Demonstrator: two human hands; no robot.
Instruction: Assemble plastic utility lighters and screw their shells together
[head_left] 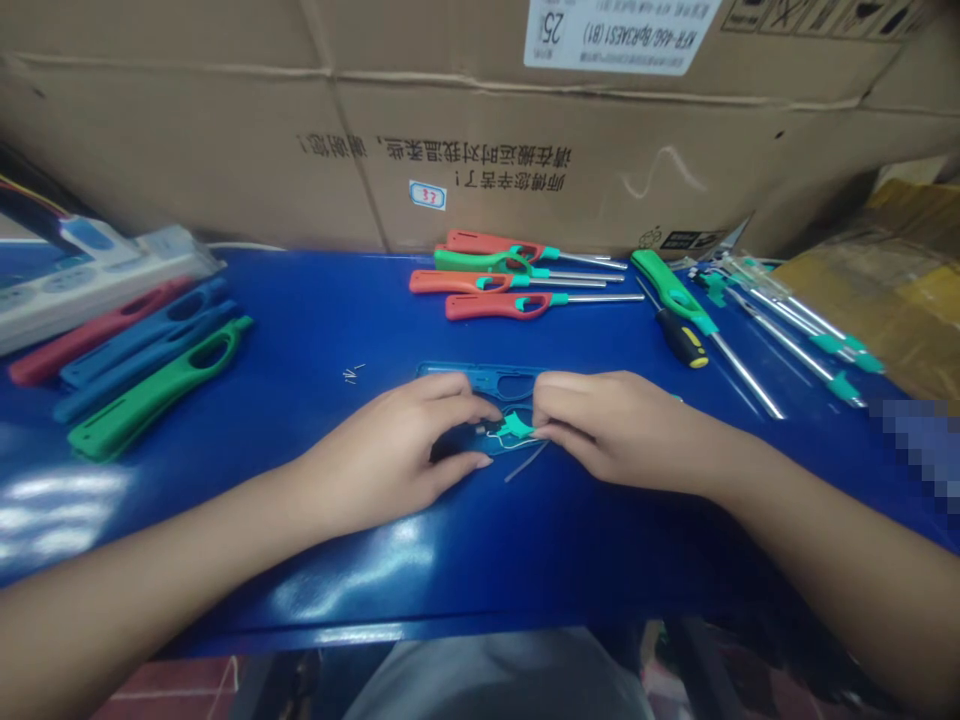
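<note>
Two halves of a blue lighter casing lie on the table, the far one (487,372) flat behind my fingers. In the nearer casing half (457,443) sit a green trigger piece (516,426), a small dark part and a thin white wire. My left hand (405,440) grips the left end of this nearer half, its thumb along the front edge and its index fingertip at the dark part. With thumb and forefinger, my right hand (622,430) pinches at the right side of the green trigger piece. Below it a thin clear tube (525,463) sticks out over the table.
Several small screws (352,373) lie left of the casing. Assembled lighters (495,305) are lined up behind, and loose casings (161,385) lie left beside a power strip (97,280). On the right are a screwdriver (681,338), a green lighter half with its rod (675,290) and metal rods (802,345). A cardboard box (247,150) walls the back.
</note>
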